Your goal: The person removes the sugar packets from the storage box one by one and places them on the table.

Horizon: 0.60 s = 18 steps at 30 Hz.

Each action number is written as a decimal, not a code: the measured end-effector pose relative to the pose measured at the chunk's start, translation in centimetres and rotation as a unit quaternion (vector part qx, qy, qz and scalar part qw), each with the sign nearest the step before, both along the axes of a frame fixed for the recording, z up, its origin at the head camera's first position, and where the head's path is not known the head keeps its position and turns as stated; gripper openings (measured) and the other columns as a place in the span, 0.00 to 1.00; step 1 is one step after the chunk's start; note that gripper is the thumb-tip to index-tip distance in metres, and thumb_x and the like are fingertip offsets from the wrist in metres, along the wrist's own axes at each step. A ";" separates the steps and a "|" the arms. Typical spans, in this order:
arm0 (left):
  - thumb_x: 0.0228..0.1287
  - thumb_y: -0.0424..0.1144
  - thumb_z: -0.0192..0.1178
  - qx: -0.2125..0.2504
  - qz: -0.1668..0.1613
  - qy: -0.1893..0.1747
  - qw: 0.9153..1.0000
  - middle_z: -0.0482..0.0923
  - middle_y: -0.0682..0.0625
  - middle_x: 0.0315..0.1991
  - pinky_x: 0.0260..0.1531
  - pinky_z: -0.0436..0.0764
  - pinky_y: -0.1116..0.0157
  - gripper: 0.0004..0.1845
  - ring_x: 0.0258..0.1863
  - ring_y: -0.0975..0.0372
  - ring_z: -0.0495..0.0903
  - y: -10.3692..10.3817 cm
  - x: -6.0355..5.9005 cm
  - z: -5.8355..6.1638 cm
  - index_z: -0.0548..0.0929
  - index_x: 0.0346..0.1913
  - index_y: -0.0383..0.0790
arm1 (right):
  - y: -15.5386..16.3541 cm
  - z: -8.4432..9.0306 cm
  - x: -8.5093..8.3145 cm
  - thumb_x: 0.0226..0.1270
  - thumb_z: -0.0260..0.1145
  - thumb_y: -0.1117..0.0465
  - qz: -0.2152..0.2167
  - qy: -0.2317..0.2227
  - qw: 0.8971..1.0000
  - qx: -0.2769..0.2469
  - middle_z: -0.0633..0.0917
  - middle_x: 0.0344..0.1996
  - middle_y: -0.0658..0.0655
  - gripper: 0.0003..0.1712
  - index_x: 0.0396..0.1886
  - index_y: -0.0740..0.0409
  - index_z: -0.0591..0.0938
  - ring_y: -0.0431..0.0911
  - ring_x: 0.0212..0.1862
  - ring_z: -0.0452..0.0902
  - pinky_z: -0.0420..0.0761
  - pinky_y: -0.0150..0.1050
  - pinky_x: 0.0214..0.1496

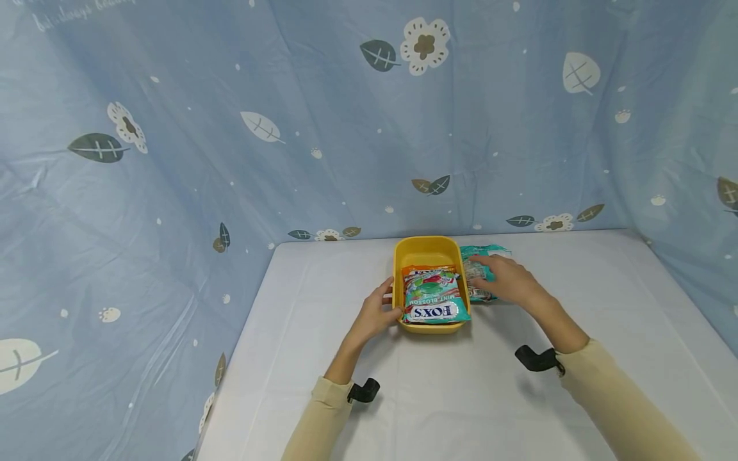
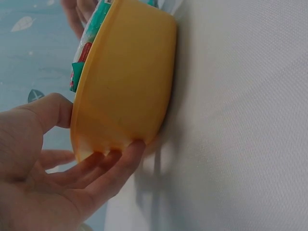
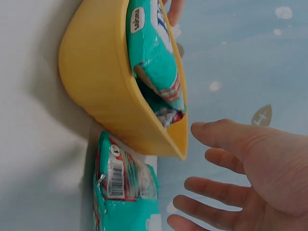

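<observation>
A yellow plastic bin (image 1: 429, 246) holds a teal bag of Fox's Mint Blossom candy (image 1: 432, 298) lying over an orange bag (image 1: 409, 269). My left hand (image 1: 373, 315) grips the bin's left side; in the left wrist view its thumb is at the rim and its fingertips press the outer wall. Right of the bin, a second teal candy bag (image 3: 126, 185) lies on the table, barcode showing. Over that bag is my right hand (image 1: 507, 280), fingers spread and apart from it in the right wrist view, holding nothing.
A white-covered table (image 1: 450, 397) carries the bin and bags. Behind it and along the left hangs a blue curtain (image 1: 334, 128) with leaf and flower prints, meeting the table's back edge just beyond the bin. Both wrists wear black mounts (image 1: 364, 390).
</observation>
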State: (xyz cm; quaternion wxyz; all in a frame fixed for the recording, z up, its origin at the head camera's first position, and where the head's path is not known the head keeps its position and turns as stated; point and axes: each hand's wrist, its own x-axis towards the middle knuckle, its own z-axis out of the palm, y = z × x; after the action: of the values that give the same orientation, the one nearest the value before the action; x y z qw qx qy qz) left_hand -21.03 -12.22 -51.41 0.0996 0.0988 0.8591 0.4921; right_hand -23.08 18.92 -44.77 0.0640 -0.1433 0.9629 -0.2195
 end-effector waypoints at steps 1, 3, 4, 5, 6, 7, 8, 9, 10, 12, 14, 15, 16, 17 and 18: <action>0.61 0.35 0.62 0.000 -0.001 0.000 1.000 0.71 0.42 0.65 0.53 0.82 0.57 0.43 0.59 0.52 0.76 0.0 0.0 0.0 0.55 0.77 0.43 | -0.1 0.0 0.0 0.67 0.64 0.50 0.001 0.001 1.000 -0.001 0.74 0.64 0.72 0.35 0.71 0.58 0.69 0.68 0.62 0.71 0.77 0.67 0.53; 0.61 0.36 0.62 -0.002 -0.002 0.001 1.000 0.71 0.42 0.65 0.54 0.82 0.57 0.43 0.60 0.52 0.76 0.0 0.0 0.0 0.55 0.77 0.43 | -0.3 0.0 0.0 0.67 0.64 0.50 0.005 0.004 1.000 -0.001 0.74 0.64 0.72 0.35 0.70 0.58 0.70 0.68 0.62 0.71 0.77 0.68 0.53; 0.61 0.36 0.62 -0.002 -0.001 0.000 1.000 0.71 0.42 0.65 0.54 0.81 0.57 0.43 0.60 0.52 0.76 0.0 0.1 0.1 0.55 0.78 0.43 | -0.4 0.1 0.0 0.67 0.64 0.50 0.006 0.005 1.000 0.000 0.74 0.64 0.71 0.35 0.70 0.58 0.70 0.68 0.62 0.71 0.77 0.68 0.53; 0.61 0.36 0.62 -0.003 -0.001 0.000 1.000 0.71 0.42 0.65 0.55 0.81 0.57 0.43 0.60 0.52 0.76 0.0 0.1 0.1 0.55 0.77 0.43 | -0.5 0.1 0.1 0.67 0.64 0.50 0.008 0.006 1.000 0.000 0.74 0.64 0.71 0.35 0.70 0.58 0.70 0.68 0.62 0.71 0.77 0.68 0.53; 0.61 0.36 0.62 -0.004 -0.001 0.000 1.000 0.71 0.42 0.66 0.55 0.81 0.56 0.43 0.60 0.52 0.76 0.0 0.1 0.1 0.55 0.78 0.43 | -0.6 0.1 0.1 0.67 0.64 0.50 0.007 0.005 1.000 0.000 0.74 0.64 0.71 0.35 0.71 0.58 0.70 0.68 0.63 0.71 0.77 0.68 0.53; 0.61 0.36 0.62 -0.003 -0.002 -0.001 1.000 0.71 0.42 0.66 0.55 0.81 0.56 0.43 0.60 0.52 0.76 -0.1 0.1 0.1 0.55 0.77 0.43 | -0.7 0.2 0.1 0.67 0.64 0.50 0.008 0.006 1.000 0.000 0.74 0.64 0.71 0.35 0.71 0.58 0.69 0.68 0.63 0.71 0.77 0.68 0.54; 0.61 0.36 0.62 -0.003 -0.001 -0.002 1.000 0.71 0.42 0.66 0.55 0.81 0.56 0.43 0.61 0.52 0.76 -0.1 0.1 0.1 0.55 0.78 0.43 | -0.9 0.2 0.1 0.67 0.65 0.51 0.010 0.007 1.000 0.000 0.74 0.64 0.71 0.35 0.70 0.58 0.69 0.68 0.63 0.71 0.76 0.68 0.54; 0.61 0.36 0.62 -0.004 -0.001 -0.003 1.000 0.71 0.42 0.66 0.55 0.81 0.56 0.43 0.61 0.52 0.76 -0.1 0.1 0.1 0.55 0.78 0.43 | -1.0 0.3 0.2 0.67 0.65 0.51 0.010 0.006 1.000 -0.002 0.74 0.64 0.70 0.35 0.71 0.58 0.69 0.68 0.63 0.71 0.76 0.68 0.55; 0.61 0.36 0.62 -0.004 -0.001 -0.002 1.000 0.71 0.42 0.66 0.55 0.81 0.57 0.43 0.60 0.52 0.76 -0.1 0.1 0.0 0.55 0.77 0.43 | -1.1 0.3 0.2 0.67 0.65 0.51 0.010 0.006 1.000 -0.003 0.74 0.65 0.70 0.35 0.71 0.58 0.69 0.67 0.64 0.70 0.76 0.68 0.55; 0.61 0.37 0.62 -0.003 -0.001 -0.004 1.000 0.71 0.42 0.66 0.55 0.81 0.57 0.43 0.60 0.52 0.76 -0.1 0.1 0.1 0.55 0.77 0.43 | -1.4 0.4 0.3 0.67 0.65 0.51 0.012 0.006 1.000 -0.005 0.74 0.65 0.69 0.36 0.70 0.58 0.69 0.67 0.64 0.70 0.75 0.69 0.56; 0.61 0.37 0.62 -0.004 -0.001 -0.004 1.000 0.71 0.42 0.66 0.55 0.81 0.57 0.43 0.60 0.52 0.76 -0.1 0.1 0.1 0.55 0.77 0.43 | -1.7 0.5 0.3 0.67 0.65 0.51 0.013 0.007 1.000 -0.007 0.74 0.65 0.69 0.35 0.70 0.59 0.70 0.67 0.64 0.70 0.74 0.69 0.57; 0.61 0.37 0.62 -0.004 -0.001 -0.004 1.000 0.71 0.42 0.66 0.55 0.81 0.57 0.43 0.61 0.52 0.75 -0.1 0.1 0.1 0.55 0.77 0.43 | -1.9 0.5 0.4 0.67 0.65 0.52 0.014 0.006 1.000 -0.009 0.74 0.65 0.68 0.35 0.70 0.59 0.70 0.66 0.65 0.70 0.74 0.68 0.58; 0.61 0.37 0.62 -0.003 -0.001 -0.004 1.000 0.70 0.42 0.66 0.55 0.81 0.56 0.43 0.61 0.51 0.75 -0.1 0.1 0.2 0.55 0.77 0.42 | -2.0 0.6 0.4 0.67 0.66 0.52 0.016 0.008 1.000 -0.010 0.74 0.65 0.69 0.35 0.70 0.59 0.70 0.67 0.64 0.70 0.74 0.68 0.58; 0.62 0.37 0.62 -0.002 -0.001 -0.005 1.000 0.70 0.42 0.66 0.55 0.81 0.56 0.43 0.61 0.52 0.75 -0.1 0.1 0.2 0.55 0.77 0.43 | -2.2 0.6 0.4 0.67 0.66 0.52 0.018 0.009 1.000 -0.011 0.75 0.65 0.69 0.35 0.70 0.59 0.70 0.67 0.64 0.70 0.74 0.67 0.58; 0.62 0.37 0.62 -0.003 -0.002 -0.004 1.000 0.70 0.42 0.66 0.55 0.81 0.56 0.43 0.61 0.51 0.75 -0.1 0.1 0.2 0.54 0.78 0.43 | -2.3 0.6 0.4 0.66 0.66 0.52 0.020 0.009 1.000 -0.013 0.75 0.65 0.69 0.35 0.70 0.60 0.70 0.67 0.64 0.71 0.74 0.67 0.59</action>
State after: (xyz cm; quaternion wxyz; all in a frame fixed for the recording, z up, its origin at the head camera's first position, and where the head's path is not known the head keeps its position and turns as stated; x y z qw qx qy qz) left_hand -20.94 -12.36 -51.18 0.1046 0.0981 0.8598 0.4901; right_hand -22.70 16.59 -44.18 0.0577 -0.1654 0.9575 -0.2291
